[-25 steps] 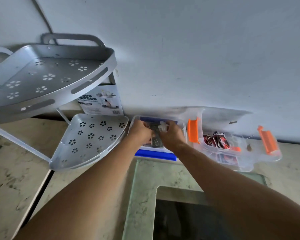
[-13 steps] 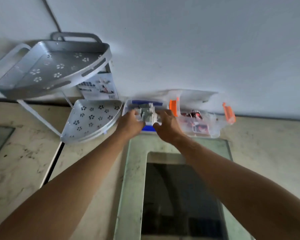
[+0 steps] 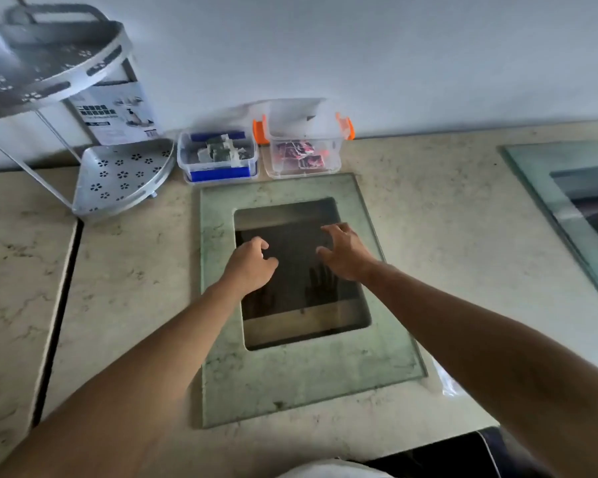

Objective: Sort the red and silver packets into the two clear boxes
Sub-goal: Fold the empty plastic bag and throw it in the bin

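Over the glass panel (image 3: 290,374), empty hands.

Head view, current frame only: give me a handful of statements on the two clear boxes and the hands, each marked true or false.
1. The clear plastic box with blue latches holds the silver packets. True.
2. The clear plastic box with orange latches stands left of the blue-latched one. False: it stands to its right.
3. The left hand has a grip on a packet. False: it is empty, with its fingers loosely curled.
4. The red packets lie in the orange-latched box. True.
5. The right hand reaches into a box. False: it hovers open over the glass panel, nearer the person than both boxes.
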Demonstrator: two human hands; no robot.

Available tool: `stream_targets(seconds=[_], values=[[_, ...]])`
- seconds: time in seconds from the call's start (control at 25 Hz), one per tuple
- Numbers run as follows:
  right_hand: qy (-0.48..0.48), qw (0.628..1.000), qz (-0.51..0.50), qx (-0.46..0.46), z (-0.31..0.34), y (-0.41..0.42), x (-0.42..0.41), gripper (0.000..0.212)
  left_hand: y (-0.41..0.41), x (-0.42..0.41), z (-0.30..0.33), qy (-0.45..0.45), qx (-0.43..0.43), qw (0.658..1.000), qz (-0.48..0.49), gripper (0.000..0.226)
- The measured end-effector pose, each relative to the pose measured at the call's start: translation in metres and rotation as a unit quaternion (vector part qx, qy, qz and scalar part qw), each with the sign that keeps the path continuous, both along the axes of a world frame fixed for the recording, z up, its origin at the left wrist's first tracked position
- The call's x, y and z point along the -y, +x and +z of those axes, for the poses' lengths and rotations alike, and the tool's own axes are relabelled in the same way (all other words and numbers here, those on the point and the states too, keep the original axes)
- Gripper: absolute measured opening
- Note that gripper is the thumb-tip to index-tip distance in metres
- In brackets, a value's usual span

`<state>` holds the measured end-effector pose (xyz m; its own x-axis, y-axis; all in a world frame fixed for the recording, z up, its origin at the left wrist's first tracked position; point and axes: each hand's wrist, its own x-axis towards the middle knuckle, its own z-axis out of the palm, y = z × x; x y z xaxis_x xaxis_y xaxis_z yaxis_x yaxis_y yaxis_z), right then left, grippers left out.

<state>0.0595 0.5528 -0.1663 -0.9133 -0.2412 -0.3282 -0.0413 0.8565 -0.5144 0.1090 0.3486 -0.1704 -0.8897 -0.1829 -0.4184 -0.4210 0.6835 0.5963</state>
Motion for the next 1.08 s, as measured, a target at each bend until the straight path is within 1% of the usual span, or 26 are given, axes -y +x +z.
stream_targets(seconds=[0.12,0.24,0.4,0.48,0.56,0.68,0.76,0.84,0.96,1.0,1.08], values=[[0.012,0.998,-0.069,0.009,-0.012,0.042,-0.05,0.057,0.024,-0.052,-0.022,0.02,0.03,0.998,-0.045,0.042],[0.018,0.984,-0.174,0.017,-0.03,0.091,-0.126,0.053,0.04,-0.127,-0.034,0.035,0.058,0.991,-0.117,0.042],[0.017,0.958,-0.283,0.031,-0.057,0.146,-0.21,0.047,0.056,-0.21,-0.032,0.01,0.06,0.98,-0.188,0.039],[0.019,0.946,-0.323,0.036,-0.071,0.167,-0.244,0.048,0.063,-0.248,-0.029,-0.002,0.062,0.974,-0.216,0.037],[0.014,0.94,-0.336,0.049,-0.083,0.186,-0.267,0.052,0.068,-0.28,-0.027,-0.016,0.061,0.97,-0.236,0.036],[0.012,0.942,-0.328,0.065,-0.095,0.21,-0.283,0.058,0.072,-0.318,-0.035,-0.054,0.068,0.951,-0.298,0.056],[0.015,0.944,-0.323,0.058,-0.1,0.22,-0.289,0.056,0.076,-0.342,-0.043,-0.084,0.09,0.936,-0.331,0.067],[0.017,0.943,-0.328,0.056,-0.103,0.224,-0.291,0.049,0.082,-0.354,-0.055,-0.11,0.11,0.928,-0.339,0.07],[0.016,0.94,-0.335,0.066,-0.106,0.226,-0.293,0.037,0.085,-0.362,-0.073,-0.138,0.096,0.931,-0.325,0.066],[0.006,0.938,-0.342,0.063,-0.105,0.227,-0.294,0.031,0.083,-0.362,-0.078,-0.14,0.094,0.932,-0.321,0.064],[-0.033,0.931,-0.36,0.054,-0.106,0.231,-0.299,0.017,0.082,-0.367,-0.082,-0.133,0.094,0.923,-0.348,0.059]])
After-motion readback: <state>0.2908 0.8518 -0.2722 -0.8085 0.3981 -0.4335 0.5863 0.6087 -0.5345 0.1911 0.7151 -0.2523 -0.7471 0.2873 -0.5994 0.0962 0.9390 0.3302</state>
